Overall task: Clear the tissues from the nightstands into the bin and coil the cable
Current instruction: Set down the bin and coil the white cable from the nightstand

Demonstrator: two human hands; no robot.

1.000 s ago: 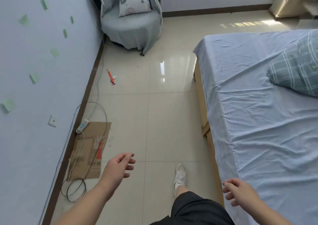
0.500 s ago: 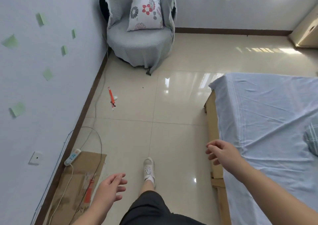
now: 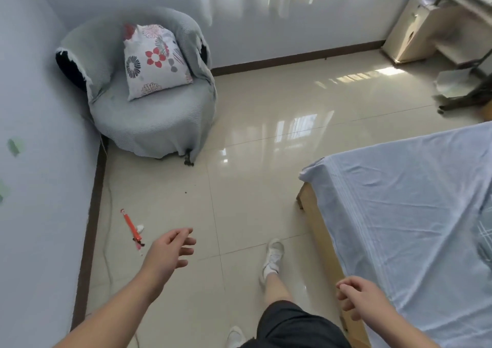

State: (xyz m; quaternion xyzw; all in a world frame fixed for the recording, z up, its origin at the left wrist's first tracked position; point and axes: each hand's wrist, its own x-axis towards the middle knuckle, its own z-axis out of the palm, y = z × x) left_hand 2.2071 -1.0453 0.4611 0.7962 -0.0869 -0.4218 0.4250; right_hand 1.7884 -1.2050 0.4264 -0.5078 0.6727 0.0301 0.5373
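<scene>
My left hand hangs over the floor tiles with fingers loosely spread and nothing in it. My right hand is beside the bed's edge, fingers loosely curled, holding nothing. A small white scrap, perhaps tissue, lies on the floor next to a red stick-like object. A thin cable runs along the skirting board on the left. No nightstand or bin is in view.
A grey covered armchair with a flowered cushion stands in the far left corner. The bed with a pale blue sheet fills the right. A pale cabinet stands far right. My legs and white shoes are on the tiles.
I have walked forward along the bed; the power strip, cardboard and coiled cable have dropped out of view behind. The armchair is nearer. My left hand swung forward, my right swung back.
</scene>
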